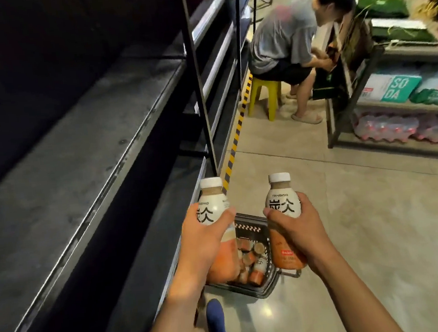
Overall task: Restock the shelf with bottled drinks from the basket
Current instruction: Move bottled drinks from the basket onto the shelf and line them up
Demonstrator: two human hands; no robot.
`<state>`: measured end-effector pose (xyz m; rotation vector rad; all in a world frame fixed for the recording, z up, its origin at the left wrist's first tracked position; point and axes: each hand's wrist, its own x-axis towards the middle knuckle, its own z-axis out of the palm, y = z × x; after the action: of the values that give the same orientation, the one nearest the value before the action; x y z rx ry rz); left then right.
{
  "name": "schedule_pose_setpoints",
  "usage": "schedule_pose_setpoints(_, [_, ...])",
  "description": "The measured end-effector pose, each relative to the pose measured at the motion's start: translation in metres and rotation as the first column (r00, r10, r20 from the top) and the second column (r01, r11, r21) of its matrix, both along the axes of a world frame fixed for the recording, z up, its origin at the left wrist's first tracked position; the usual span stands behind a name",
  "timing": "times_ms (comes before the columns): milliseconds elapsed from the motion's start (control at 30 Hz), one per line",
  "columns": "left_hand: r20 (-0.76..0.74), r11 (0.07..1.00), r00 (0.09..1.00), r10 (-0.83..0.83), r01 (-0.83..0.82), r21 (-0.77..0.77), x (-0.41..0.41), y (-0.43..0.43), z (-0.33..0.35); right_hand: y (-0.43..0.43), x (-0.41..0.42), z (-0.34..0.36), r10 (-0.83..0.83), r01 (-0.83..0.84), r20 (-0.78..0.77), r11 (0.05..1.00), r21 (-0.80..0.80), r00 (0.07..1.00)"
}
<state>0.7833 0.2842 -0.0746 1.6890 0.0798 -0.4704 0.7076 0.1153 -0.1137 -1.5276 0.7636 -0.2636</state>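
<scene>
My left hand (204, 245) grips a white-capped bottle (212, 206) with a white and orange label, held upright. My right hand (296, 228) grips a second, matching bottle (281, 202), also upright. Both bottles hang above a dark basket (270, 281) on the floor, which holds several more of the same bottles (251, 259). The dark metal shelf (77, 152) runs along my left, and its board in view is bare. Neither bottle touches the shelf.
A person (288, 38) sits on a yellow stool (264, 92) further down the aisle. A rack (394, 106) on the right holds soda cartons and shrink-wrapped bottle packs. Yellow-black tape (238, 129) marks the floor along the shelf base. My shoes (216, 321) stand beside the basket.
</scene>
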Motion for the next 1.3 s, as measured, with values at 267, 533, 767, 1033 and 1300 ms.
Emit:
schedule_pose_setpoints(267, [0.068,0.931,0.929,0.363,-0.365,0.011,-0.056,0.084,0.038,0.066,0.011,0.039,0.383,-0.382,0.093,0.924,-0.032,0.919])
schedule_pose_setpoints(533, [0.185,0.727,0.713,0.677,-0.687,-0.011,-0.137,0.188,0.076,0.184,0.0,0.08,0.718,-0.718,0.161,0.692,-0.069,0.677])
schedule_pose_setpoints(767, [0.244,0.526,0.504,0.828,-0.85,-0.028,-0.24,0.278,0.094,0.292,-0.067,0.109,0.875,-0.884,0.208,0.461,-0.081,0.437])
schedule_pose_setpoints(1033, [0.288,0.349,0.316,0.904,-0.935,-0.069,-0.383,0.369,0.106,0.414,-0.193,0.123,0.942,-0.963,0.236,0.262,-0.062,0.241])
schedule_pose_setpoints(1300, [0.337,0.239,0.195,0.921,-0.966,-0.096,-0.478,0.45,0.122,0.507,-0.276,0.135,0.964,-0.972,0.243,0.151,-0.181,0.105])
